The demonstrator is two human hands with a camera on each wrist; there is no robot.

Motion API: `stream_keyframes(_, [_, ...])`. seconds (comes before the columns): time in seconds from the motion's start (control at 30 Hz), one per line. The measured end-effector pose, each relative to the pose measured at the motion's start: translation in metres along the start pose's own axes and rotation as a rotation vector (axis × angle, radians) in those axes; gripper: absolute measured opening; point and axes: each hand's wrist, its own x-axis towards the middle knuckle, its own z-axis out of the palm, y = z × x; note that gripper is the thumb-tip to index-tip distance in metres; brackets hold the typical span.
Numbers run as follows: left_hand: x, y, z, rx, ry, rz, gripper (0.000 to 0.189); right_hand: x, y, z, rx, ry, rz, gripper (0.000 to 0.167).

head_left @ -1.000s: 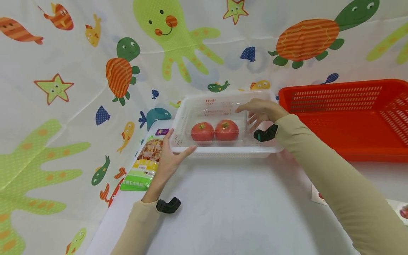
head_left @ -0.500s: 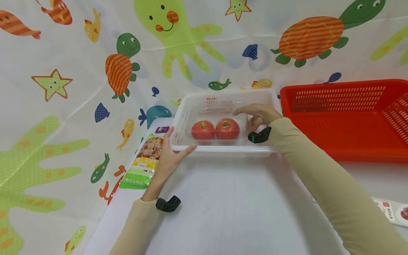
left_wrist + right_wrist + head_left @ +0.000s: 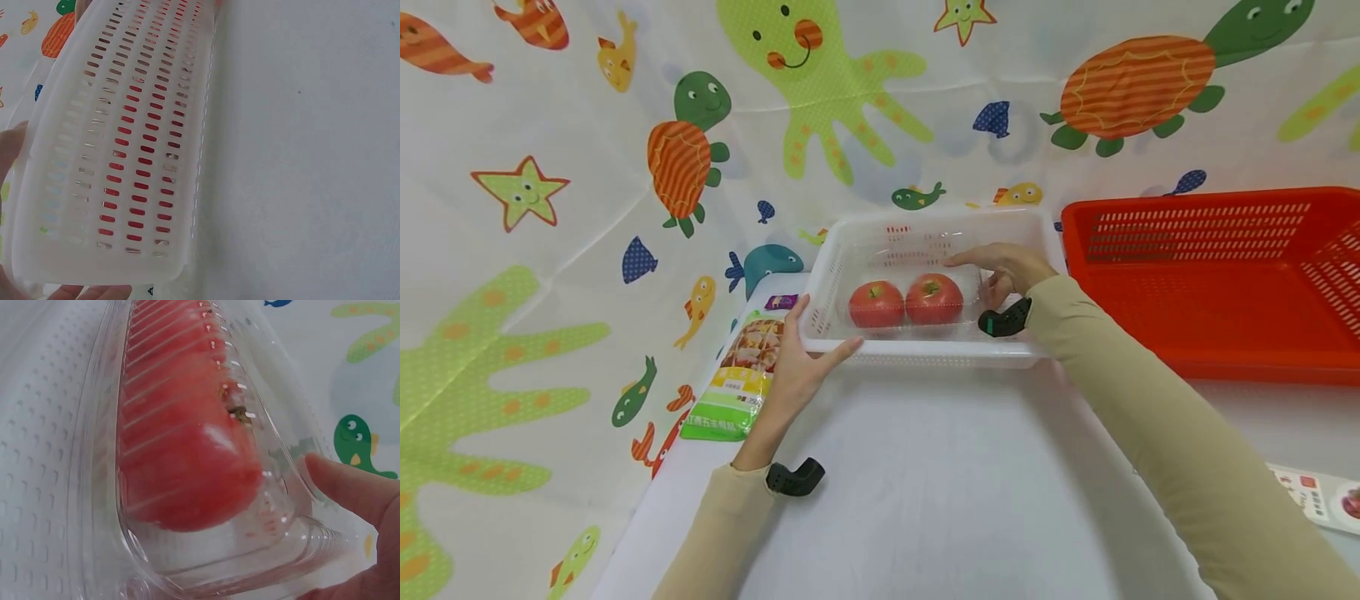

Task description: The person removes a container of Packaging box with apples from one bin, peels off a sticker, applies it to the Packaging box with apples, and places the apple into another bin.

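A clear plastic box [image 3: 917, 254] lies inside the white basket [image 3: 940, 350], with two round red fruits [image 3: 876, 305] under its ridged clear lid. My left hand [image 3: 797, 375] grips the basket's left front corner, the thumb over the front rim and the fingers along the left side. My right hand [image 3: 1011, 267] holds the right end of the box. Its index finger [image 3: 340, 484] lies stretched along the box's far edge, while the other fingers bend down at the end, partly hidden. Slotted basket wall [image 3: 137, 156] fills much of the left wrist view, with red showing through.
A red plastic basket [image 3: 1217, 308] stands to the right of the white one. Left of it lies a green and yellow food packet [image 3: 733, 392]. Printed picture cards [image 3: 1318, 496] lie at the right. A patterned cloth [image 3: 880, 108] hangs behind.
My right hand has moved slightly left and its fingers have closed in at the box's end. The left hand keeps its hold on the basket. The head view has shifted a little.
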Motion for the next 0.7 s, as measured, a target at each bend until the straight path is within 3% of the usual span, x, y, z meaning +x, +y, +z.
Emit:
stream_keyframes(0.07, [0.000, 0.000, 0.000, 0.002, 0.001, 0.005, 0.100, -0.028, -0.014, 0.008, 0.022, -0.027, 0.016, 0.095])
stream_keyframes(0.17, [0.000, -0.001, 0.000, 0.003, 0.001, 0.010, 0.099, -0.038, -0.020, 0.012, 0.087, -0.056, 0.005, 0.088])
stream_keyframes(0.33, [-0.001, 0.000, 0.000, -0.011, 0.002, 0.008, 0.099, -0.022, -0.017, 0.012, 0.156, -0.038, 0.000, 0.094])
stream_keyframes(0.53, [-0.001, 0.001, 0.000, -0.001, 0.004, 0.007, 0.101, -0.022, -0.014, 0.013, 0.134, -0.025, 0.003, 0.087])
stream_keyframes(0.7, [-0.001, 0.001, 0.000, 0.003, -0.001, 0.003, 0.100, -0.022, -0.015, 0.015, 0.259, -0.044, -0.014, 0.079])
